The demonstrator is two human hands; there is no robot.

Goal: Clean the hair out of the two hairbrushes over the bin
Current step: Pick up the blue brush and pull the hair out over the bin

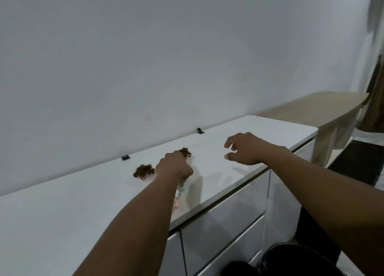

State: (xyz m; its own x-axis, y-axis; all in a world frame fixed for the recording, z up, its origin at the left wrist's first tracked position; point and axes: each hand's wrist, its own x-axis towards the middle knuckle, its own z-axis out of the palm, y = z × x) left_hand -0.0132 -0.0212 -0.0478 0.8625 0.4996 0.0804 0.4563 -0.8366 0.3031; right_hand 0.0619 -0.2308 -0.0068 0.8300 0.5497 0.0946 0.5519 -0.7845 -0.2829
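Under the left hand, clenched around its middle, a hairbrush lies on the white tabletop, long axis running from a hair-clogged head beyond the knuckles to a handle pointing back toward the person. Right hand hovers released, fingers loosely curled. Left of the clenched hand rests a second hairbrush, bristles full of brown hair. Below the right forearm stands a black bin.

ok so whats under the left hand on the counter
The left hand is closed on a hairbrush: brown hair shows past the knuckles, a pale teal handle below the wrist. The hand covers its middle. A second hairy brush lies just left.
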